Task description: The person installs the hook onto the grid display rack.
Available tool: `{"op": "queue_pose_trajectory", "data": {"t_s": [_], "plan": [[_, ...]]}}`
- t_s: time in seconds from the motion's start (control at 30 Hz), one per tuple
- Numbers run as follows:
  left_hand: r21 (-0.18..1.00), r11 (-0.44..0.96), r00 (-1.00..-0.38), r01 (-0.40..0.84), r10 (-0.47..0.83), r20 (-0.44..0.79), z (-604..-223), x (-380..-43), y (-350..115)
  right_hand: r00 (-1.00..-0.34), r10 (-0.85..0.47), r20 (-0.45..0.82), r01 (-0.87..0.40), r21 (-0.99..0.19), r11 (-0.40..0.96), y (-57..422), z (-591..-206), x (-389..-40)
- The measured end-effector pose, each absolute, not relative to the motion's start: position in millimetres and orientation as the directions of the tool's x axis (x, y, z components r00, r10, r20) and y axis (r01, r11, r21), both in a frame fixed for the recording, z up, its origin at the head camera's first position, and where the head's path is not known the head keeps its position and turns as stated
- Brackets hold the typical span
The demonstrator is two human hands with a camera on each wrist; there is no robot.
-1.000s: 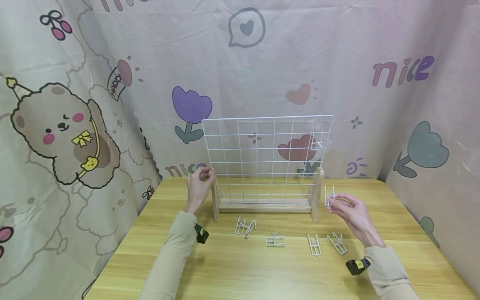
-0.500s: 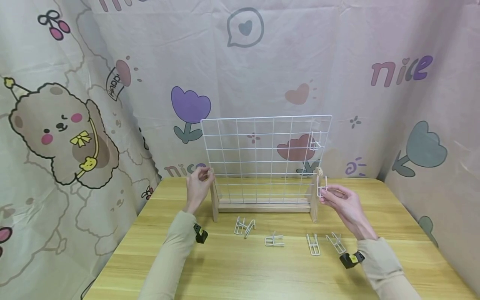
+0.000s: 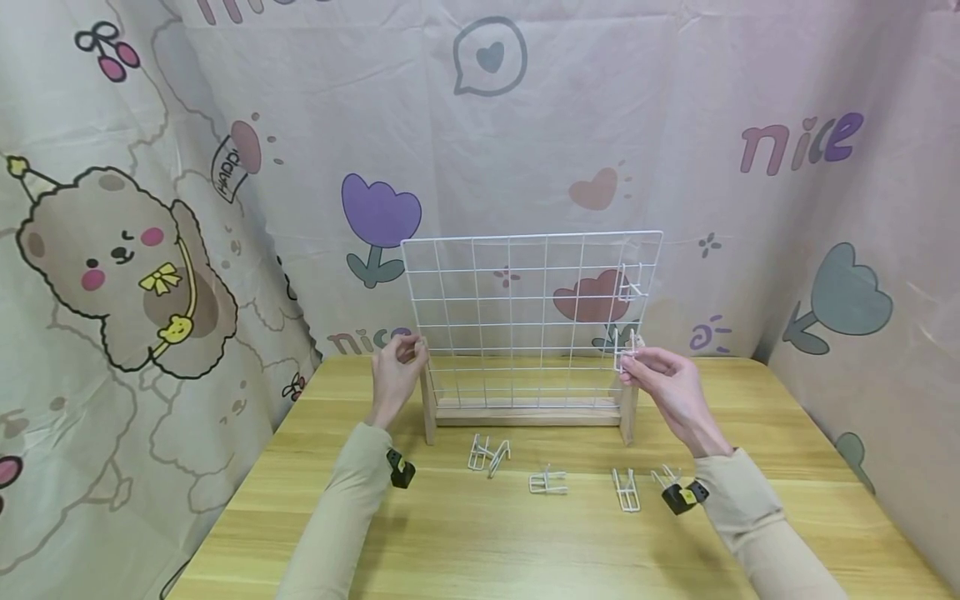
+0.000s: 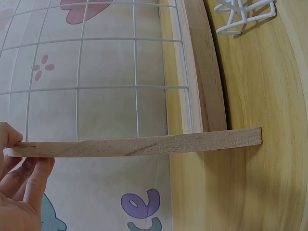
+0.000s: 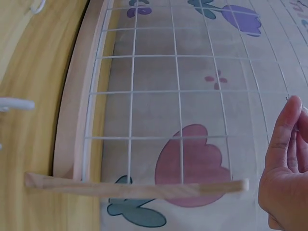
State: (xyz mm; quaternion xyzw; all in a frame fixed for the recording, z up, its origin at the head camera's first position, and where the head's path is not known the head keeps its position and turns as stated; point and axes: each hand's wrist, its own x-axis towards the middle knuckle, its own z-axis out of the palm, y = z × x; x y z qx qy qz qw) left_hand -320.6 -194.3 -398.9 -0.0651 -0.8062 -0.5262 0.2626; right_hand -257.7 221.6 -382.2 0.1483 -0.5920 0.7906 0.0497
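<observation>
A white wire grid panel (image 3: 532,236) stands upright in a wooden stand (image 3: 528,415). My left hand (image 3: 396,379) pinches the top of the stand's left upright (image 4: 120,146), thumb on one side and fingers on the other. Between the fingertips of my right hand (image 3: 672,393) is a white wire hook (image 3: 618,346), held in front of the grid beside the right upright (image 5: 134,188). Whether this hook touches the grid cannot be told. Another white wire hook (image 3: 628,287) hangs near the grid's upper right corner. The right wrist view shows my right hand but hardly any of its hook.
Several more white wire hooks lie on the wooden table (image 3: 465,533) in front of the stand: a pair close together (image 3: 489,455), one near the middle (image 3: 548,481), one at right (image 3: 626,490) and one partly behind the right wrist camera (image 3: 684,497). A printed curtain (image 3: 480,142) surrounds the table.
My right hand has moved left and up with its wire hook, from right of the stand to the grid's right side. The left hand stays on the upright.
</observation>
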Motion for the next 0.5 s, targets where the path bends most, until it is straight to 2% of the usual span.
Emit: {"op": "queue_pose_trajectory", "data": {"t_s": [0.5], "plan": [[0.807,0.445,-0.847,0.388,-0.173,0.503,-398.4,-319.6,-193.4,-0.932,-0.044,0.361,-0.329,-0.888,-0.321,195.7,-357.2,-272.5]]}}
